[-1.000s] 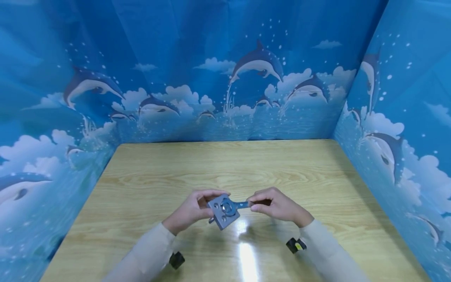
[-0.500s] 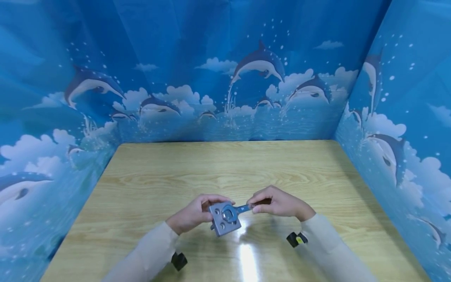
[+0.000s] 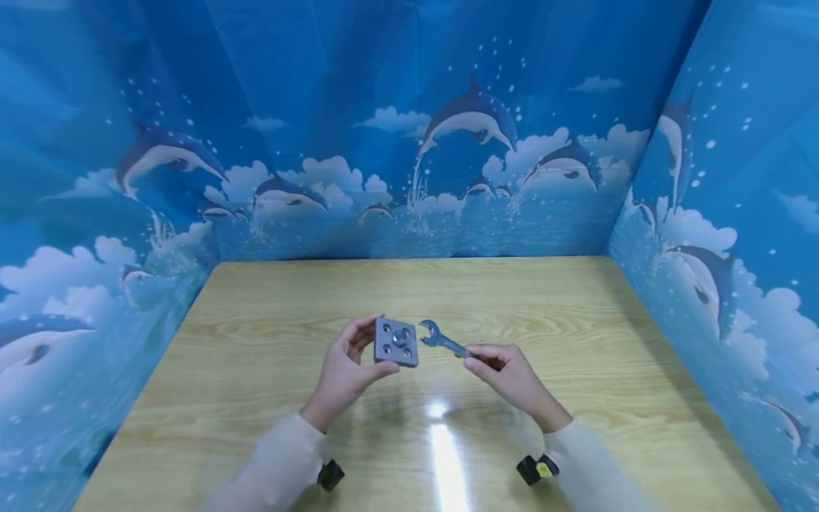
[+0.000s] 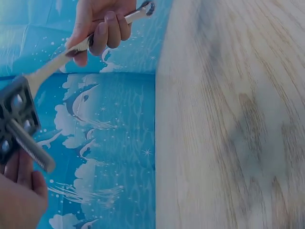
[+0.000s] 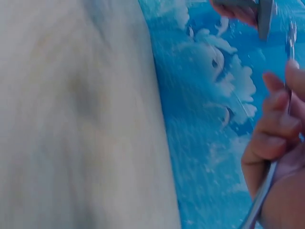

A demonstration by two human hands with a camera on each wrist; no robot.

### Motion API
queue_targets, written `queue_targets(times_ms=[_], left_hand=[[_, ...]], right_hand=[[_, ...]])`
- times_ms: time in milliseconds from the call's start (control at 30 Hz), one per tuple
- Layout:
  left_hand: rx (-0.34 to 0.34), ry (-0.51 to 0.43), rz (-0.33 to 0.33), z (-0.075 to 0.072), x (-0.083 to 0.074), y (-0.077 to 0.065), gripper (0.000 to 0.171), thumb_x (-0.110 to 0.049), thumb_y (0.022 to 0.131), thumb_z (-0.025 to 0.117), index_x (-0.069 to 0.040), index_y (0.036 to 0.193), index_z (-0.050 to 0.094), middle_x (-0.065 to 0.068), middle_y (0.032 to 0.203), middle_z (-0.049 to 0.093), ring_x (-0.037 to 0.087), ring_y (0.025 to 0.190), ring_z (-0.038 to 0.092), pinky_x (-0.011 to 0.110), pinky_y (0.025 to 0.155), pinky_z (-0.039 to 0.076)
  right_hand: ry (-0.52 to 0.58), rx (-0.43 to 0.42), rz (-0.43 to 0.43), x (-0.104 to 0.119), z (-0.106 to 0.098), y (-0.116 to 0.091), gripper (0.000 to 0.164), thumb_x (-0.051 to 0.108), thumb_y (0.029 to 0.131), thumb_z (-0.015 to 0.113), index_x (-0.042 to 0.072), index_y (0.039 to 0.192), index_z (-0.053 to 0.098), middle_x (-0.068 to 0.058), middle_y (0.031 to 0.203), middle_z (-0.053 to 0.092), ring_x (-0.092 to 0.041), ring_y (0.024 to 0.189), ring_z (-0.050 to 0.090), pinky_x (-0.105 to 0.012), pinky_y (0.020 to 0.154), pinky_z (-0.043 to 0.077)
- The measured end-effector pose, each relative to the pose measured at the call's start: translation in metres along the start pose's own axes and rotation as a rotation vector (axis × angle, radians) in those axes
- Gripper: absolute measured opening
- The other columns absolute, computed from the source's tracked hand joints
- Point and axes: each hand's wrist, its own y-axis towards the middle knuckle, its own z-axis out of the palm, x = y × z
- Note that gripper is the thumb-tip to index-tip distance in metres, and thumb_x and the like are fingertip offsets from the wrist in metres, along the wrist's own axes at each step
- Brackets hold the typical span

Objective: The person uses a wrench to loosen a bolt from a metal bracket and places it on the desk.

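In the head view, my left hand (image 3: 345, 370) grips a square grey metal plate (image 3: 387, 343) by its left and lower edges. Holes sit near the plate's corners, and a bolt head (image 3: 399, 338) is at its centre. The bolt's threaded shank (image 4: 31, 145) sticks out of the plate's other side in the left wrist view. My right hand (image 3: 508, 373) holds a combination wrench (image 3: 448, 343) by its handle. The wrench's open end points at the plate and stands a little apart from it in the head view. Beyond the right hand, the ring end (image 4: 147, 8) shows in the left wrist view.
Both hands are above a wood-grain table (image 3: 307, 299). Blue dolphin-printed curtains (image 3: 320, 128) stand along its back and sides. Small black devices (image 3: 330, 475) are worn at the wrists.
The wrench has come off the bolt head and now stands apart to its right. The plate has risen and turned in my left hand. My right hand has tilted and shifted slightly right.
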Motion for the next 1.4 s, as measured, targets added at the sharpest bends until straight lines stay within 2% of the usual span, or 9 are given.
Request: queue_targets(times_ms=[100,233,367,533,833,1067,1167,1267,1400], left_hand=[[-0.084,0.061,0.047,0.006,0.002,0.000,0.080,-0.010,0.064,0.087,-0.006,0.134,0.048,0.006,0.128,0.058,0.019,0.114,0.056,0.021,0.108,0.039],[-0.141,0.079,0.107,0.012,0.005,0.000,0.080,-0.009,0.063,0.087,-0.006,0.133,0.048,0.006,0.124,0.060,0.019,0.112,0.057,0.022,0.106,0.043],[-0.165,0.105,0.154,0.014,0.007,-0.001,0.081,-0.009,0.061,0.088,-0.005,0.132,0.049,0.006,0.124,0.060,0.019,0.113,0.056,0.021,0.105,0.043],[-0.178,0.140,0.203,0.015,0.008,-0.002,0.082,-0.009,0.061,0.088,-0.002,0.132,0.048,0.005,0.125,0.059,0.018,0.114,0.056,0.021,0.108,0.040],[-0.210,0.242,0.340,0.012,0.013,-0.002,0.080,-0.012,0.058,0.090,-0.006,0.128,0.051,0.004,0.124,0.062,0.016,0.115,0.055,0.032,0.114,0.033],[-0.227,0.279,0.353,0.012,0.012,-0.003,0.081,-0.014,0.058,0.090,-0.006,0.129,0.051,0.003,0.124,0.062,0.016,0.115,0.055,0.032,0.114,0.033],[-0.220,0.276,0.347,0.012,0.011,-0.003,0.081,-0.014,0.058,0.090,-0.005,0.129,0.051,0.004,0.124,0.062,0.016,0.115,0.055,0.032,0.114,0.034],[-0.185,0.233,0.299,0.010,0.010,-0.004,0.080,-0.013,0.060,0.089,-0.005,0.130,0.050,0.004,0.124,0.061,0.017,0.113,0.056,0.031,0.112,0.037],[-0.118,0.170,0.199,0.006,0.010,-0.005,0.077,-0.011,0.063,0.087,-0.004,0.130,0.050,0.004,0.125,0.060,0.017,0.111,0.057,0.026,0.107,0.042]], right_hand=[[0.031,-0.051,0.001,-0.002,0.015,-0.001,0.020,0.005,0.094,0.060,-0.007,0.107,0.068,0.007,0.068,0.055,-0.001,0.054,0.038,-0.018,0.041,0.036],[0.059,-0.083,-0.005,-0.002,0.030,-0.001,0.017,0.004,0.093,0.061,-0.006,0.103,0.069,0.004,0.065,0.053,0.000,0.052,0.039,-0.017,0.040,0.034],[0.060,-0.094,-0.016,0.001,0.036,0.000,0.016,0.003,0.092,0.061,-0.006,0.102,0.069,-0.002,0.065,0.055,-0.001,0.052,0.041,-0.017,0.040,0.035],[0.033,-0.082,-0.009,0.003,0.038,0.000,0.017,0.005,0.093,0.061,-0.006,0.103,0.069,-0.002,0.066,0.056,-0.001,0.053,0.042,-0.017,0.041,0.038],[0.006,-0.063,-0.010,0.001,0.041,-0.001,0.016,0.002,0.093,0.060,-0.003,0.105,0.069,-0.011,0.065,0.056,0.000,0.052,0.041,-0.015,0.040,0.035],[-0.019,-0.070,-0.010,0.023,0.043,-0.002,0.015,-0.002,0.092,0.058,-0.008,0.102,0.068,-0.015,0.064,0.055,0.001,0.052,0.041,-0.014,0.041,0.036],[-0.017,-0.062,-0.011,0.035,0.043,-0.003,0.016,-0.002,0.092,0.058,-0.009,0.103,0.067,-0.007,0.064,0.055,0.001,0.053,0.043,-0.014,0.042,0.037],[-0.040,-0.051,-0.022,0.039,0.041,-0.003,0.017,-0.001,0.092,0.058,-0.009,0.105,0.067,0.005,0.067,0.055,0.001,0.053,0.042,-0.015,0.041,0.038],[-0.074,-0.025,-0.056,0.032,0.036,-0.003,0.018,-0.002,0.091,0.059,-0.010,0.106,0.066,0.005,0.065,0.055,0.002,0.052,0.040,-0.014,0.041,0.036]])
